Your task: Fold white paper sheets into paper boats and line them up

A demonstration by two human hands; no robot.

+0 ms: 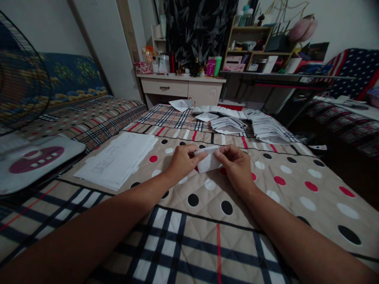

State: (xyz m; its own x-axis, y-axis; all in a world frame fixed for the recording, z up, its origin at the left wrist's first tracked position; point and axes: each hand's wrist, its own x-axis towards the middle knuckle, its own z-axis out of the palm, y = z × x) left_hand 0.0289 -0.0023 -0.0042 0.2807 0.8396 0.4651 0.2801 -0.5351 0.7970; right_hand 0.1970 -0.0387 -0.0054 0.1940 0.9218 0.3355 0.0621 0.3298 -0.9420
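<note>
Both my hands meet over the spotted quilt (290,185) at the middle of the bed. My left hand (182,161) pinches the left end of a small folded white paper (208,158), thumb on its top edge. From the other side, my right hand (235,165) grips the same paper with curled fingers. The paper is held just above the quilt, partly hidden by my fingers. A stack of flat white sheets (118,157) lies to the left of my left hand.
Several piles of folded white papers (237,122) lie at the far end of the bed. A fan base (32,157) and its wire guard stand at the left. Behind are a dresser (180,88) with bottles and shelves (254,47).
</note>
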